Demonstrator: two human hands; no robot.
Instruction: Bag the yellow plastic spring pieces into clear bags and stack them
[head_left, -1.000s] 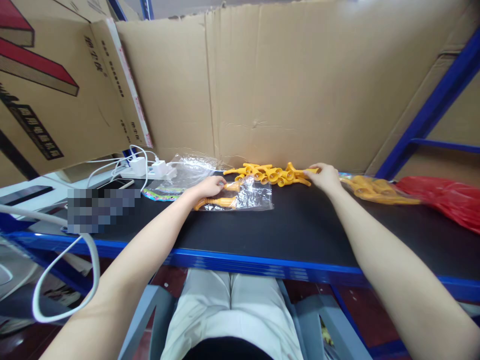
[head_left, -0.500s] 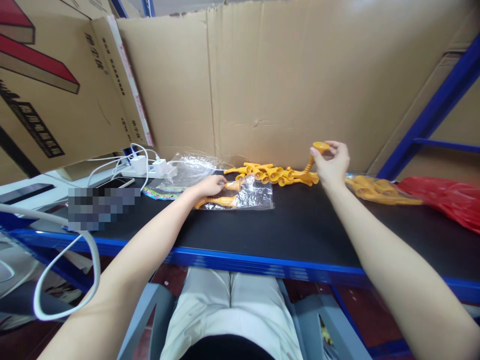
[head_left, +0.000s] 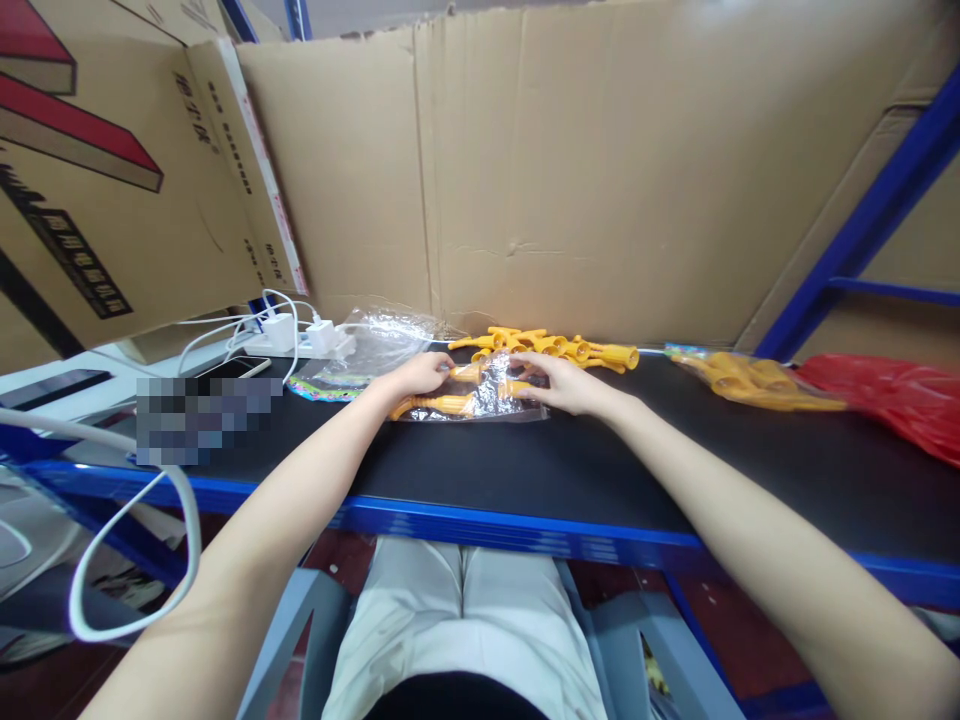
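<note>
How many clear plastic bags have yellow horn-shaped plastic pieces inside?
2: the left bag at the left hand and right hand, the right bag beside the crumpled red plastic. Others may be hidden.

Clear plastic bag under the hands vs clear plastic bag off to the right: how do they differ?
Handling: the bag under the hands has the left hand at it and the right hand holding a yellow horn-shaped piece there; the right bag is untouched, beside crumpled red plastic.
Fill: the right bag looks fuller than the bag under the hands.
Shared: both are see-through, with yellow pieces inside.
</note>
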